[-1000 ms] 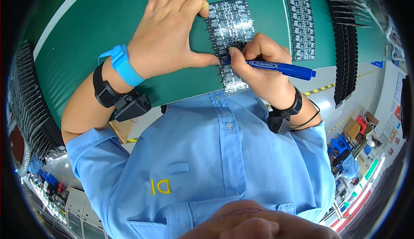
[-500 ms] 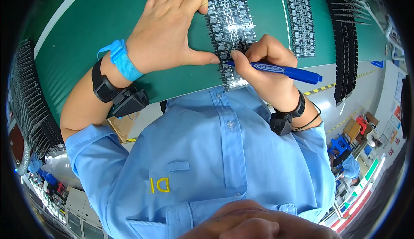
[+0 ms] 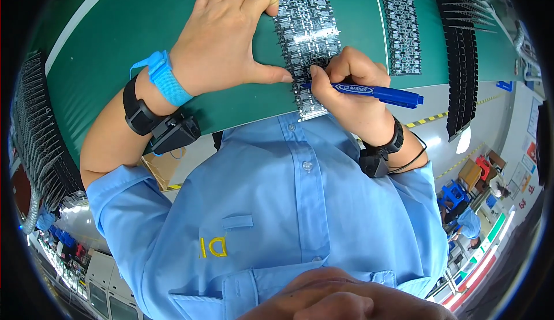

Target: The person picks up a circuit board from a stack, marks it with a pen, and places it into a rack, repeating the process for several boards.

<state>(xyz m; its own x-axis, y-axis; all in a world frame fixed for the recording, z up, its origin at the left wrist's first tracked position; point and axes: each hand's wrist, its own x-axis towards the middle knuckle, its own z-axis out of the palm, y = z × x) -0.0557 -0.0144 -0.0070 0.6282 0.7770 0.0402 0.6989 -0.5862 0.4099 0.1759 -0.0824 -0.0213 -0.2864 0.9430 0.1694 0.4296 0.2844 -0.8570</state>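
A dark circuit board panel (image 3: 306,20), packed with small silvery parts, lies on the green work surface in front of me. My left hand (image 3: 222,40) rests along its left side with the fingers spread. The thumb tip and curled forefinger touch or nearly touch that edge. In my right hand (image 3: 355,100) is a blue marker pen (image 3: 378,93), gripped between thumb and fingers. Its tip points left, at the panel's left edge close to my left thumb. The right fingers cover part of the panel's lower right side.
A second circuit board panel (image 3: 400,28) lies to the right, beyond a white line. Black racks with upright spikes stand at the far right (image 3: 461,72) and far left (image 3: 49,129). The green table's near edge (image 3: 236,125) runs close to my body.
My right hand and the marker have shifted slightly left. The panel has moved a little up and left. My left hand stays almost in place.
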